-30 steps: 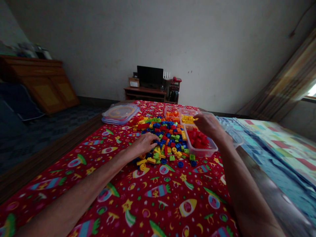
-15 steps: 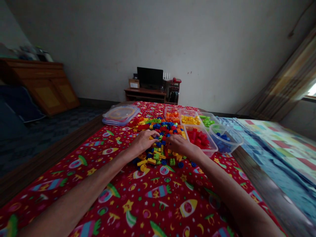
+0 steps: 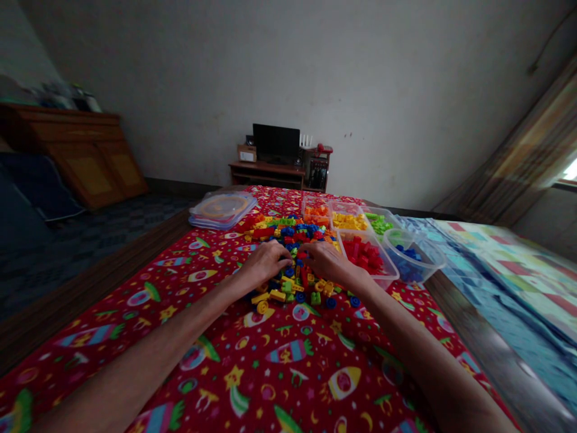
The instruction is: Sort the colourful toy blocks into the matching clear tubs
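Note:
A mixed heap of toy building bricks [image 3: 293,282] in red, yellow, blue and green lies on the red patterned cloth. On the heap's left side is my left hand [image 3: 265,263], its fingers curled down among the bricks and the thumb tip close to the fingertips. My right hand [image 3: 328,260] reaches over the right side, its fingers bent together beside a red brick. What either hand grips is too small and partly hidden. Beside my right hand stands a clear box of red bricks [image 3: 363,255].
Behind it are clear boxes with orange bricks [image 3: 317,213], yellow bricks [image 3: 349,221] and green bricks [image 3: 378,224]. A round clear tub [image 3: 428,267] of blue bricks stands at the right. Stacked plastic lids [image 3: 220,210] lie at the left. A bed [image 3: 523,258] adjoins the table's right edge.
My left hand has drawn its fingers closer together over the heap. My right hand has shifted slightly up and away, uncovering yellow bricks beneath it. The view has moved a little.

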### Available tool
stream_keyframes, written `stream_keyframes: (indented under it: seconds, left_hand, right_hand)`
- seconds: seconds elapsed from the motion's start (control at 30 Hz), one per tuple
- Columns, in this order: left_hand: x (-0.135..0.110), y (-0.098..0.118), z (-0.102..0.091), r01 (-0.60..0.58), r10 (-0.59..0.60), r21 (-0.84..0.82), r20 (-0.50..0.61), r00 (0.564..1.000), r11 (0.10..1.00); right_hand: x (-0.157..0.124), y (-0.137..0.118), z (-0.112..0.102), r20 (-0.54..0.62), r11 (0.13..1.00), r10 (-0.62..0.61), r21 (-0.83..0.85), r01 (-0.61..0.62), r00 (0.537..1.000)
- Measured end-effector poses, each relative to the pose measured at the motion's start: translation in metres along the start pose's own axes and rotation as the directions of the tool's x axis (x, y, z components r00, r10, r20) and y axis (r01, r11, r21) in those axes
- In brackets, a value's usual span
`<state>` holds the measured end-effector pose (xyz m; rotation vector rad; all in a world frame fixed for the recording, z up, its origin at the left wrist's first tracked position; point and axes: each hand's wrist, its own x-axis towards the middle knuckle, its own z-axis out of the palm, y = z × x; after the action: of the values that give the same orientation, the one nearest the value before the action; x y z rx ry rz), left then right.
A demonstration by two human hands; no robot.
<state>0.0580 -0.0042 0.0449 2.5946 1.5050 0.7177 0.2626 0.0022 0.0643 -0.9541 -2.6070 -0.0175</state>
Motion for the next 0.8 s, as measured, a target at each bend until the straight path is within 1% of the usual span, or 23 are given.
stream_keyframes:
  seconds: [0.13, 0.2, 0.23, 0.33, 0.37, 0.43, 0.5, 0.57, 0.67, 0.73, 0.8]
  left_hand:
    - [0.001, 0.0, -0.002, 0.038, -0.041, -0.068, -0.052, 0.998, 0.997]
    - [0.001, 0.002, -0.003, 0.087, -0.099, -0.15, -0.077, 0.992, 0.985]
    - [0.001, 0.004, -0.004, 0.121, -0.141, -0.219, -0.08, 0.987, 0.968]
    - [0.002, 0.007, -0.006, 0.22, -0.277, -0.461, -0.059, 0.959, 0.86]
    - [0.003, 0.008, -0.006, 0.242, -0.311, -0.518, -0.049, 0.949, 0.82]
    - [0.003, 0.011, -0.007, 0.269, -0.358, -0.58, -0.042, 0.933, 0.769]
    - [0.003, 0.014, -0.008, 0.28, -0.384, -0.606, -0.046, 0.922, 0.745]
    - [0.001, 0.02, -0.008, 0.283, -0.401, -0.617, -0.058, 0.914, 0.734]
    - [-0.002, 0.03, -0.008, 0.277, -0.409, -0.589, -0.1, 0.907, 0.759]
    - [-0.003, 0.034, -0.008, 0.279, -0.404, -0.548, -0.12, 0.907, 0.788]
    - [-0.003, 0.036, -0.009, 0.274, -0.388, -0.512, -0.129, 0.913, 0.815]
  right_hand:
    - [-0.001, -0.004, -0.001, 0.039, 0.999, -0.002, 0.044, 0.0, 0.999]
    - [-0.001, -0.007, -0.003, 0.031, 0.998, -0.009, 0.062, 0.007, 0.999]
    - [-0.001, -0.008, -0.004, 0.019, 0.997, -0.011, 0.071, 0.01, 1.0]
    - [-0.002, -0.015, -0.008, -0.028, 0.993, -0.013, 0.118, 0.016, 1.0]
    - [-0.001, -0.017, -0.01, -0.039, 0.989, -0.009, 0.145, 0.015, 0.999]
    - [0.0, -0.023, -0.011, -0.058, 0.978, -0.003, 0.207, 0.015, 0.998]
    - [0.001, -0.028, -0.011, -0.076, 0.966, 0.035, 0.258, -0.015, 0.997]
    - [0.004, -0.032, -0.009, -0.082, 0.952, 0.112, 0.296, -0.083, 0.99]
    - [0.007, -0.035, -0.007, -0.05, 0.918, 0.221, 0.348, -0.191, 0.974]
    - [0.009, -0.035, -0.007, -0.037, 0.906, 0.244, 0.367, -0.214, 0.969]
    - [0.009, -0.034, -0.008, -0.047, 0.909, 0.232, 0.367, -0.199, 0.972]
